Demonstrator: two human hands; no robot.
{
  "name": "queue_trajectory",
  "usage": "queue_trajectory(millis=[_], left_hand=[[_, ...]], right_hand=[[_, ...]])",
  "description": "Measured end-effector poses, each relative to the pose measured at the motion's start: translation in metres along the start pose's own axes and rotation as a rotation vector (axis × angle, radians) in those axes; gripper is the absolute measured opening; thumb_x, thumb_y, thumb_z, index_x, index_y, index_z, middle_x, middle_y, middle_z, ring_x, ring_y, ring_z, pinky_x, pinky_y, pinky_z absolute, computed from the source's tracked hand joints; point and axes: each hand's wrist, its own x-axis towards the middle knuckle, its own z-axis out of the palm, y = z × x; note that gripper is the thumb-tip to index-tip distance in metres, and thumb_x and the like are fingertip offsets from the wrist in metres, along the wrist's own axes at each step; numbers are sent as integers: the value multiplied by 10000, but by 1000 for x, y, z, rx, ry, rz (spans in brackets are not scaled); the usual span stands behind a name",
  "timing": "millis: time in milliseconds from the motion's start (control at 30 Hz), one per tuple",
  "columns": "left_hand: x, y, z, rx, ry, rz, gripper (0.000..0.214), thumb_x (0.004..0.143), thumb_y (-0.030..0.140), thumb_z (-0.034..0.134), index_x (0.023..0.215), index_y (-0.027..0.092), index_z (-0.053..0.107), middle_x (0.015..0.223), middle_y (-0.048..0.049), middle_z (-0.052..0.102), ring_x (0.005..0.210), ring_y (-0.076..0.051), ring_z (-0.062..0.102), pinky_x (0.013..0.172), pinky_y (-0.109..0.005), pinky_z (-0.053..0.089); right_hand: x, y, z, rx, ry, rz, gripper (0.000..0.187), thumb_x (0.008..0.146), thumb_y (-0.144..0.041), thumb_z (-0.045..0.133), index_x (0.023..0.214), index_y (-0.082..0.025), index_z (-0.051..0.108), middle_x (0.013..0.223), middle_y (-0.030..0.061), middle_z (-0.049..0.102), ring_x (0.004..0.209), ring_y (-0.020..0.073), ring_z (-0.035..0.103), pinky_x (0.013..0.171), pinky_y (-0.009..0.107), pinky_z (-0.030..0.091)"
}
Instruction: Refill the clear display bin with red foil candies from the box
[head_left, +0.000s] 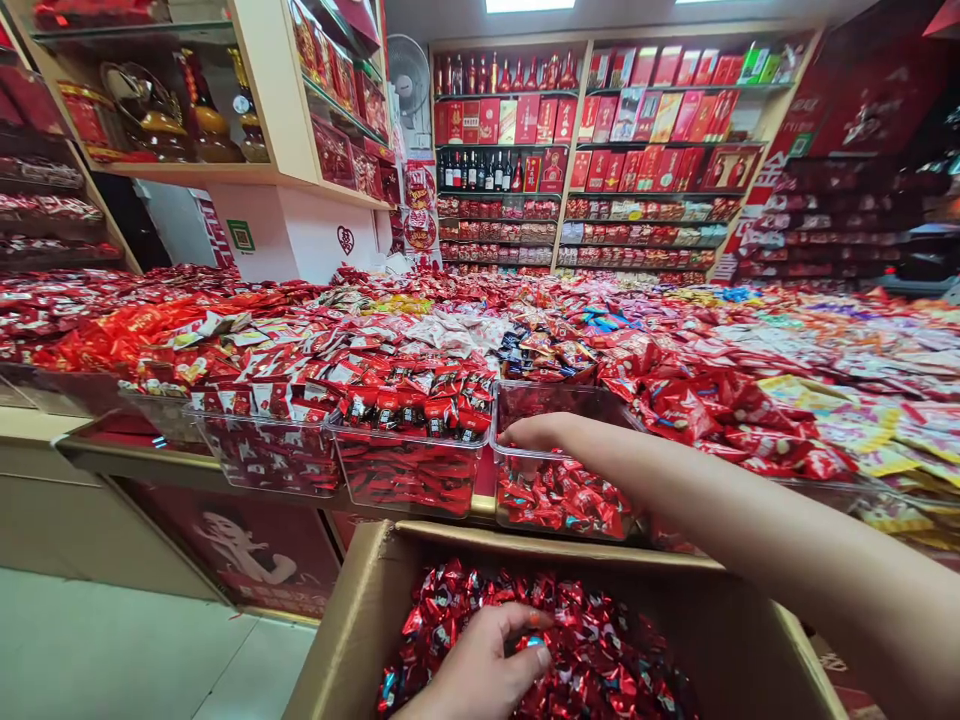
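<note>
At six o'clock, the left hand [495, 655], spread, seemingly gathers twisted red-foil candies [589, 640], next needing closed fingers; at twelve, the right hand [540, 432] hides its grip.

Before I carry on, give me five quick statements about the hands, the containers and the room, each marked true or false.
1. The left hand is inside the cardboard box, among red-wrapped candies. True.
2. The right hand is inside that box too. False: the right hand is at a clear plastic bin beyond it.
3. That bin is heaped above its rim. False: the red wrapped pieces in it lie below the rim.
4. A fan stands left of the wall shelving. True.
5. The box is closed. False: its top is open.
</note>
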Motion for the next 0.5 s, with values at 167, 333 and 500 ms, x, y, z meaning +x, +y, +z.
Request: queue_trajectory(millis=[167,333,500], left_hand=[[-2,-1,0,31,10,10,355,669,278,505,1000,166,567,1000,-43,610,912,-204,524,812,-305,375],[2,-8,1,-13,-8,52,357,677,292,518,1004,153,559,1012,-51,608,912,-192,533,808,-288,384],[5,-8,1,-39,-9,75,343,685,275,511,997,138,555,993,-53,619,896,-183,541,803,-280,388]], right_hand=[[-6,9,-3,52,-243,-120,477,379,-72,712,826,-214,623,704,-57,625,605,110,552,560,183,420],[-14,9,-4,41,-313,-131,657,377,-182,737,1004,-233,548,731,-47,626,588,116,553,544,203,423],[-17,5,-11,-27,-228,-83,407,419,-178,712,817,-188,623,660,-31,618,545,112,529,532,207,407]])
